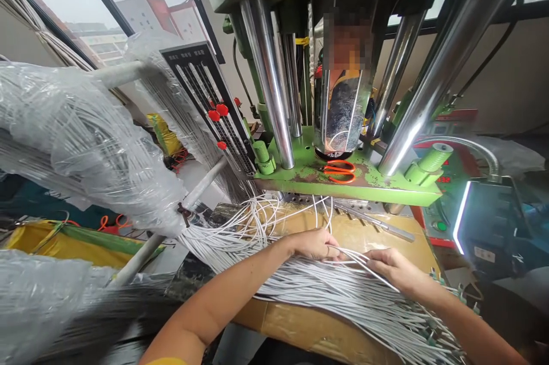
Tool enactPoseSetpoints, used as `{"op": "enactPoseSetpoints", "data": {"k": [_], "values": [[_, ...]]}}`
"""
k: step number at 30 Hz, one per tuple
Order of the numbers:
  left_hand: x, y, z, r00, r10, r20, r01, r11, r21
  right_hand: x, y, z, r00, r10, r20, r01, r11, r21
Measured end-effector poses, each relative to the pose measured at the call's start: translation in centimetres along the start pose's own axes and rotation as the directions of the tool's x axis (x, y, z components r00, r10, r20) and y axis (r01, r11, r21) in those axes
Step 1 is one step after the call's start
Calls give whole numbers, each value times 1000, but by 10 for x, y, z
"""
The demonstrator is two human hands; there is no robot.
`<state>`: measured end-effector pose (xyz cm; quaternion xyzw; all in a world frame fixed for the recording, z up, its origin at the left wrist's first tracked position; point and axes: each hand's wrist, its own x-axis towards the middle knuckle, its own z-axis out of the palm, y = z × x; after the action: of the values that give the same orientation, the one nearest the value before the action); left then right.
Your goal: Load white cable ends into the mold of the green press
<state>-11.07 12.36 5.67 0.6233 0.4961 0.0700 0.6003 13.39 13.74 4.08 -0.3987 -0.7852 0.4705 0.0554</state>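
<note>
A thick bundle of thin white cables lies across a cardboard-covered table. Over its upper edge, my left hand is closed around a few white cables lifted off the rest. Just to the right, my right hand pinches the same strands, fingers pressed together. Small dark green ends with metal tips show at the bundle's right end, partly under my right forearm. Behind my hands, some loose cables loop up toward the machine's green plate.
Orange-handled scissors lie on the green plate below a polished metal cylinder. A metal rod rests on the cardboard. Plastic-wrapped cable bundles hang on pipes at left. A lit lamp stands at right.
</note>
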Motion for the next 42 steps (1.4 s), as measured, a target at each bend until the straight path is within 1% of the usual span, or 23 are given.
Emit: {"op": "enactPoseSetpoints", "data": {"k": [3,5,8,10,12,14,16,18,19,20,22,24,25,26,27,28,30,31,32,34,38,40,42], "values": [[-6,1,1,999,28,28,-25,995,-95,-6,-4,-14,997,1,73,-8,995,99],[-10,1,2,997,73,12,-71,991,-113,-14,-10,-20,999,13,52,-21,990,143],[-17,6,7,984,151,-90,-149,988,28,-22,-25,-17,1000,16,-1,-15,987,159],[-26,14,11,959,217,-182,-189,969,157,-24,-36,-6,998,-23,-57,23,1000,-2],[-42,25,14,932,279,-230,-238,953,190,-25,-44,5,985,-134,-105,103,959,-263],[-67,34,16,915,317,-247,-290,947,141,-30,-45,8,952,-291,-97,213,855,-472],[-96,39,18,892,344,-295,-316,939,138,-38,-36,2,890,-452,-55,325,716,-618],[-118,34,26,866,336,-370,-276,939,205,-47,-23,-8,813,-579,-52,343,549,-762],[-124,29,34,867,322,-380,-243,939,242,-51,-17,-12,777,-627,-56,313,461,-830],[-126,22,45,884,299,-359,-208,940,270,-55,-12,-14,752,-657,-54,267,379,-886],[-117,7,72,949,226,-220,-169,953,252,-61,-12,-7,735,-676,-47,163,244,-956],[-100,-4,101,991,130,-32,-128,990,58,-64,-19,11,739,-673,-27,140,192,-971],[-91,-8,112,995,91,34,-87,992,-94,-65,-24,22,737,-675,-20,164,208,-964],[-85,-11,121,996,75,52,-62,973,-224,-66,-27,33,733,-680,-15,203,239,-950],[-82,-13,126,996,84,23,-73,950,-303,-67,-29,41,734,-679,-10,241,274,-931],[-82,-15,129,993,107,-51,-118,942,-314,-67,-29,47,740,-672,-7,270,306,-913],[-87,-20,127,961,178,-212,-219,958,-187,-68,-24,51,760,-650,4,303,348,-887],[-91,-23,125,949,192,-251,-229,965,-128,-68,-20,52,772,-635,12,314,365,-877],[-95,-26,123,949,174,-264,-209,971,-112,-68,-16,53,782,-623,15,323,385,-865],[-98,-31,123,966,105,-238,-157,964,-214,-67,-13,60,804,-594,21,343,436,-832],[-97,-36,130,963,108,-246,-201,896,-397,-61,-16,71,826,-561,53,390,501,-773],[-97,-39,130,970,79,-232,-180,872,-455,-61,-13,63,870,-491,43,386,624,-680],[-96,-45,128,984,39,-172,-125,842,-524,-66,-8,49,939,-343,10,309,831,-463]]}}
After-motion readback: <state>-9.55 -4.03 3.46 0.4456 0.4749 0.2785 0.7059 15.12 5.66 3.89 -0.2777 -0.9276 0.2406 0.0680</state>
